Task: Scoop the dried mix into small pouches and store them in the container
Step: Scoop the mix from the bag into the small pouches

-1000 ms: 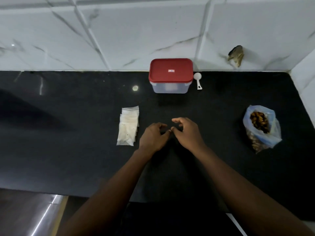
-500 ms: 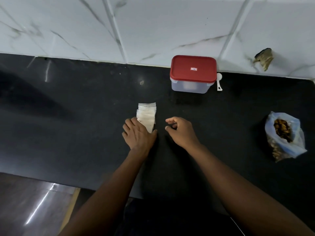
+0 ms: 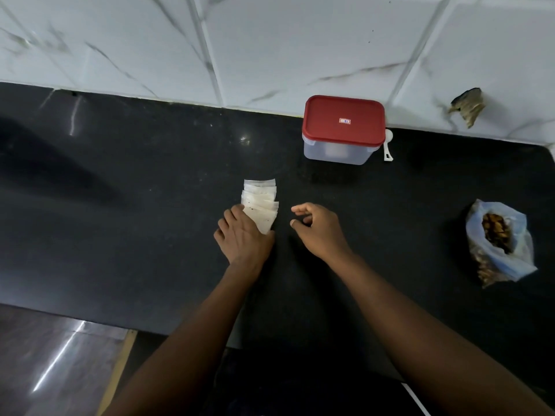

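A fanned stack of small white pouches (image 3: 260,202) lies flat on the black countertop (image 3: 144,211), near the centre. The left hand (image 3: 244,237) rests palm down on the near left part of the stack. Its fingers lie fairly straight across the pouch edges, and the thumb sits against the stack's near right corner. The hand does not visibly close around any pouch.

The right hand (image 3: 320,232) hovers just right of the stack without touching it. Its fingers are loosely curled, the thumb and forefinger are apart, and it holds nothing.

The clear container (image 3: 335,154) stands at the far edge of the countertop, against the tiled wall (image 3: 270,40). Its red lid (image 3: 344,115) is fitted on top. A white scoop (image 3: 387,150) lies immediately right of the container, partly hidden behind it.

The dried mix (image 3: 495,232) sits in an open plastic bag (image 3: 522,250) at the far right of the countertop, well apart from both hands. A damaged patch (image 3: 467,106) shows on the wall above the bag.
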The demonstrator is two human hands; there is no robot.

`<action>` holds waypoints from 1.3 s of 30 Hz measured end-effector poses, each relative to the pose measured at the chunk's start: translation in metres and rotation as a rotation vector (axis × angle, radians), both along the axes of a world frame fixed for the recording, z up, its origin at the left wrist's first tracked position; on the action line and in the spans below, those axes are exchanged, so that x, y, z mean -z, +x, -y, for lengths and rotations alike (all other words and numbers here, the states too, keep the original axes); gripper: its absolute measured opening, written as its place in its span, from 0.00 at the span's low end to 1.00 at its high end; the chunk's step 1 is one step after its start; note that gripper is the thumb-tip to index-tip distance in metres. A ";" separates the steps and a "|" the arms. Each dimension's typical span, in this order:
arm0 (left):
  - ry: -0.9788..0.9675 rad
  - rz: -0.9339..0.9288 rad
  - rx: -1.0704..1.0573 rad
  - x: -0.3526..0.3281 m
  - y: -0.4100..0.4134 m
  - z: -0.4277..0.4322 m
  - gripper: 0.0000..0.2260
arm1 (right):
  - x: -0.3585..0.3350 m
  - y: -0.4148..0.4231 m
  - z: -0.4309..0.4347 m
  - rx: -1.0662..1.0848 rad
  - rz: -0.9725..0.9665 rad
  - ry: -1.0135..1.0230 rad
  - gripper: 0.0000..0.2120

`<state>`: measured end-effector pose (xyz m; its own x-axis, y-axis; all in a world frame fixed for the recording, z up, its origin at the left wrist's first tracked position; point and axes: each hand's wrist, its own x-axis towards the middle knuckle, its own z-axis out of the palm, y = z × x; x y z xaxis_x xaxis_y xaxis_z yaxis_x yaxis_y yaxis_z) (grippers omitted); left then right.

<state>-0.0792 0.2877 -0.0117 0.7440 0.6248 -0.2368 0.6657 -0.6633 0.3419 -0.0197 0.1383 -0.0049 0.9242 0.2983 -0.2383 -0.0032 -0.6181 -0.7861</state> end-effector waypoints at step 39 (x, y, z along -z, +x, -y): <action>-0.582 0.461 0.744 -0.022 0.023 0.099 0.30 | -0.058 0.014 0.117 0.226 -0.525 0.389 0.18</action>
<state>-0.0565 0.1887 0.0107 0.9879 -0.1467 0.0502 -0.1182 -0.5034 0.8559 -0.0062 0.0216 0.0531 0.7653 0.2663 -0.5860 -0.5397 -0.2305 -0.8097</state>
